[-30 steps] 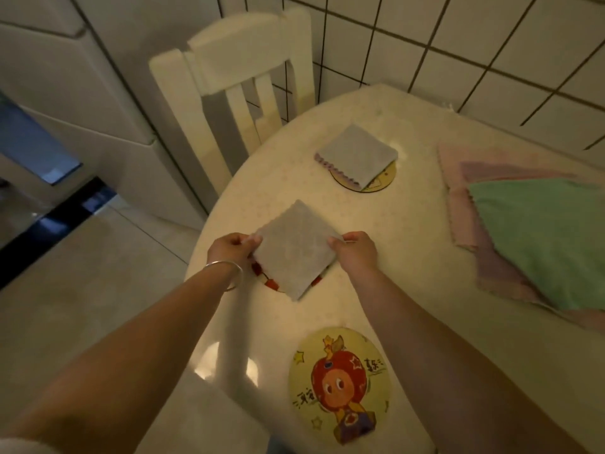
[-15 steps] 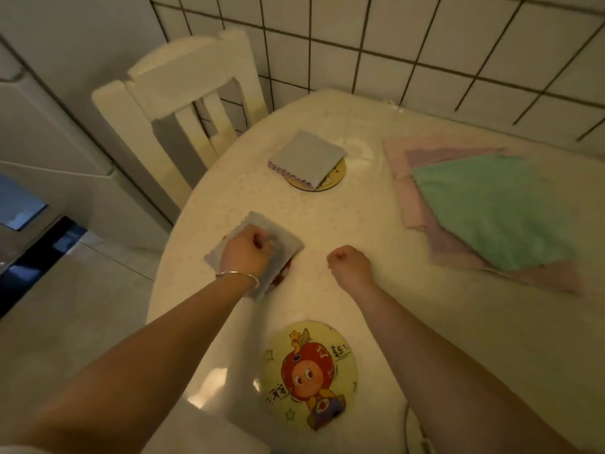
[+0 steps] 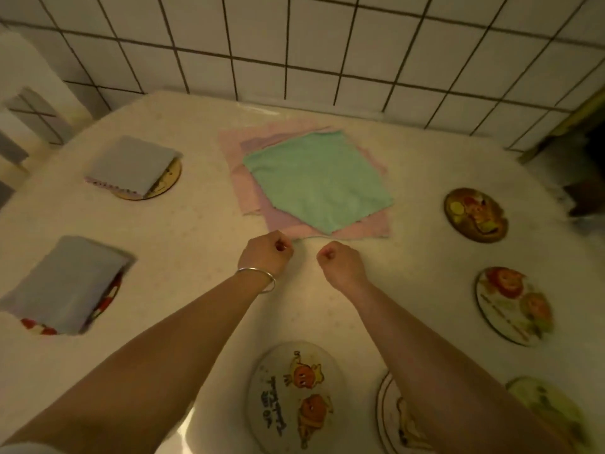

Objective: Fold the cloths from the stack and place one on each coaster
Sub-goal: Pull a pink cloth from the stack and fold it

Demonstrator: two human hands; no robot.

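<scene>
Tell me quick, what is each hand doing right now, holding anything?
Left hand: curled shut, empty, just short of the cloth stack.
Right hand: curled shut, empty too.

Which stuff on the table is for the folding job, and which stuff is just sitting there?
For the job:
green cloth topping the pink cloth stack
two folded grey cloths
bare round picture coasters
left hand, right hand

Just there:
white tiled wall
silver bracelet
</scene>
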